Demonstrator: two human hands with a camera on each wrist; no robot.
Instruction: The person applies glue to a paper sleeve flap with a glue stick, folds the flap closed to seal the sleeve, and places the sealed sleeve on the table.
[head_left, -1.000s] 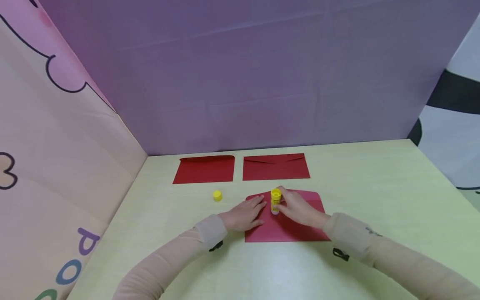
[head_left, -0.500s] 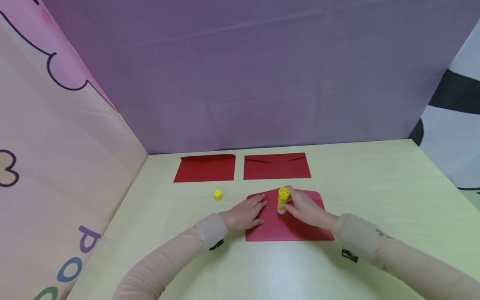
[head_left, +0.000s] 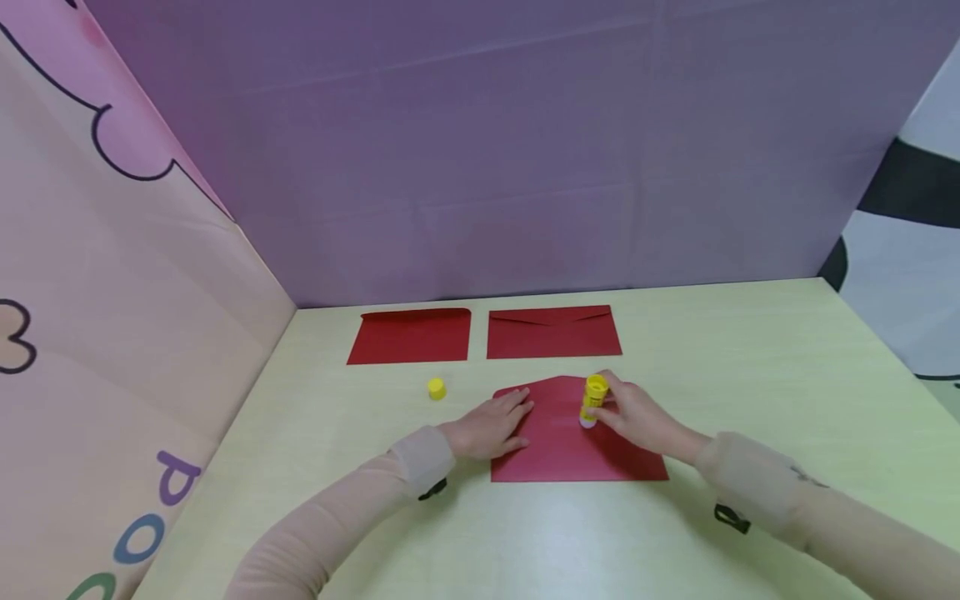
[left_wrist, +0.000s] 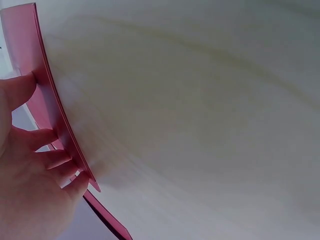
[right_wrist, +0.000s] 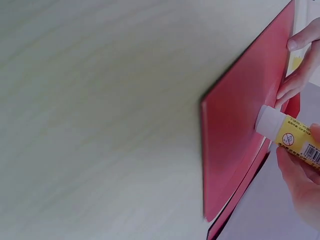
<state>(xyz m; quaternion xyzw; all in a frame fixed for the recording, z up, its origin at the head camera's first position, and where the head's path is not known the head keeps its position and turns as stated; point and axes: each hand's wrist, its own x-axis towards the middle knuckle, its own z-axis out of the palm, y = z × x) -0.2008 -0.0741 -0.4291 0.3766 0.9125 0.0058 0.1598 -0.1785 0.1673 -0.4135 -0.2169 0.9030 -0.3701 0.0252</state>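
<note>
A red envelope (head_left: 555, 460) lies on the table in front of me in the head view. My left hand (head_left: 486, 429) rests on its left part with straight, spread fingers; the left wrist view shows those fingertips on the red paper. My right hand (head_left: 639, 417) grips a yellow glue stick (head_left: 592, 402) between thumb and fingers, over the right half of the envelope. In the right wrist view the glue stick's white end (right_wrist: 270, 121) points down, right at the red paper. The yellow cap (head_left: 437, 388) stands apart on the table, left of the envelope.
Farther back lie two more red envelopes, a left one (head_left: 408, 340) and a right one (head_left: 553, 337) with its flap folded down. A purple backdrop (head_left: 465, 167) rises behind the pale table (head_left: 750, 358), and a printed panel (head_left: 112, 275) borders it at left.
My right hand has slid to the right with the glue stick, from the middle of the envelope toward its right side. The left hand has stayed in place on the paper.
</note>
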